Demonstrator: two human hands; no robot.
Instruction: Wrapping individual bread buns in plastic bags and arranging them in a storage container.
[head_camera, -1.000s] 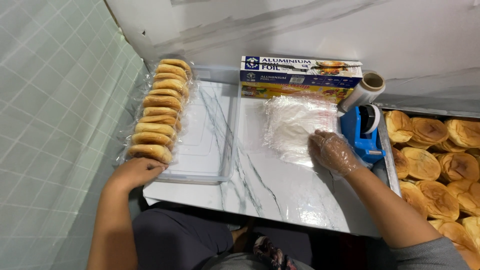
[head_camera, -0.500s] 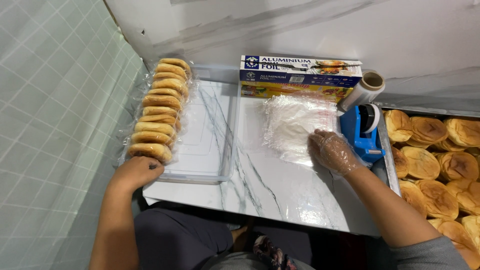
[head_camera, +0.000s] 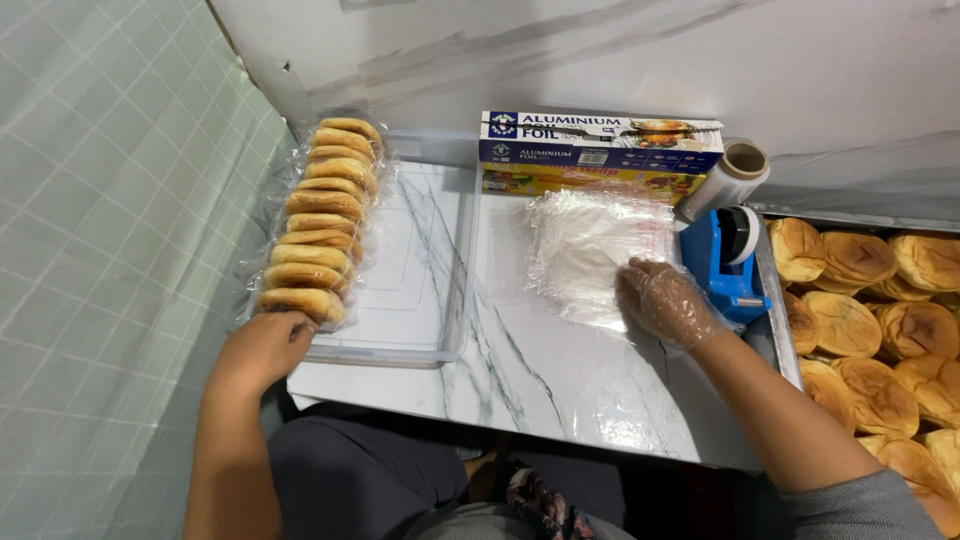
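Note:
My left hand (head_camera: 262, 346) rests at the near left corner of a clear plastic tray (head_camera: 420, 290), its fingers touching the nearest of several wrapped buns (head_camera: 318, 225) lined up along the tray's left side. My right hand (head_camera: 668, 302), in a thin clear glove, lies flat on the right edge of a stack of clear plastic bags (head_camera: 590, 250) on the marble-patterned table (head_camera: 540, 370). It holds nothing that I can see.
A blue tape dispenser (head_camera: 728, 262) stands just right of my right hand. Behind the bags lie a blue foil box (head_camera: 600, 140) and a roll of cling film (head_camera: 728, 178). A metal tray of unwrapped buns (head_camera: 880, 320) fills the right side. A tiled wall (head_camera: 110, 200) is on the left.

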